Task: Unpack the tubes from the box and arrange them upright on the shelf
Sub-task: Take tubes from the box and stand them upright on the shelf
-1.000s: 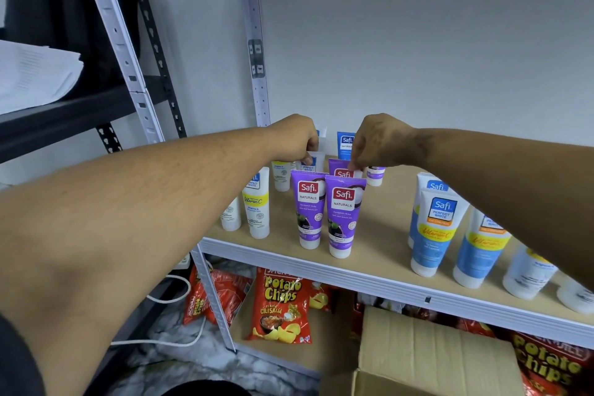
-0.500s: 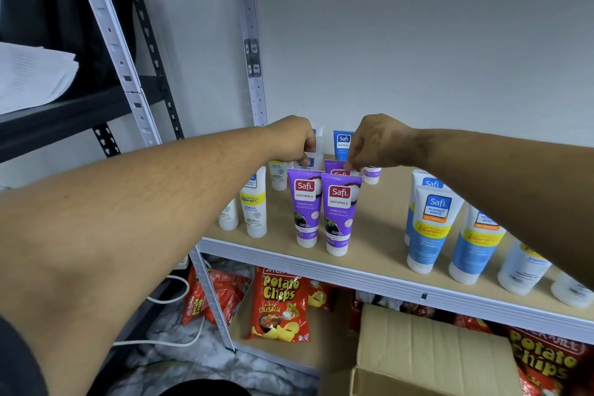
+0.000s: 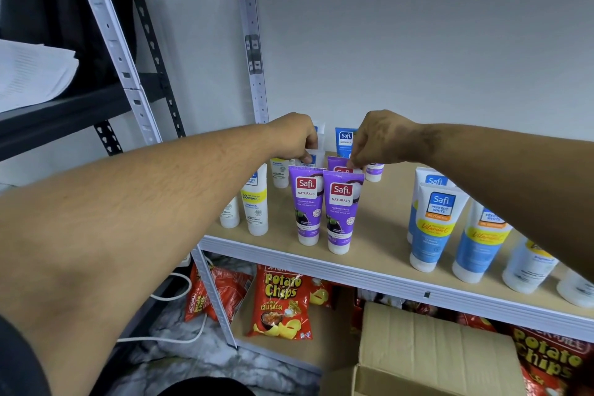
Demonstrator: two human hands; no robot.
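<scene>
Both arms reach over the wooden shelf (image 3: 379,228). My left hand (image 3: 294,138) pinches the top of a white tube (image 3: 311,160) in the back row. My right hand (image 3: 374,138) pinches the top edge of a purple tube (image 3: 337,164) standing behind two purple Safi tubes (image 3: 324,206) at the front. White tubes (image 3: 255,202) stand upright on the left. Blue and white tubes (image 3: 434,225) stand upright on the right. A blue tube (image 3: 344,138) stands at the back between my hands. The cardboard box (image 3: 427,350) sits below the shelf.
Potato chip bags (image 3: 283,302) lie on the lower shelf beside the box. A grey upright post (image 3: 254,51) rises behind my left hand. A dark rack (image 3: 64,112) with papers stands on the left. White cables (image 3: 173,296) run along the floor.
Both hands stay on the back-row tubes with hardly any shift. The view has tilted slightly.
</scene>
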